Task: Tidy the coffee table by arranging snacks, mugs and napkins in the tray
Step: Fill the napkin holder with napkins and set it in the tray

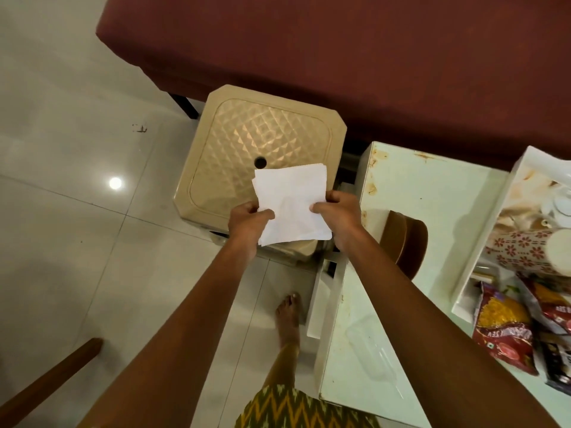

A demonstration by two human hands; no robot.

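Left hand (247, 222) and right hand (336, 217) are pinched on opposite edges of the white napkin stack (293, 202), held above the beige plastic stool (247, 143). The napkin step is judged in hand; next, the stack is to be carried right into the tray (488, 230)

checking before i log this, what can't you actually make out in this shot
Head view only:
tray: right part cut off by the frame edge.
snack packets: lettering blurred, right side cut off too.
napkins: sheet count unclear, they overlap.
left hand, right hand: fingers partly hidden beneath the napkins.
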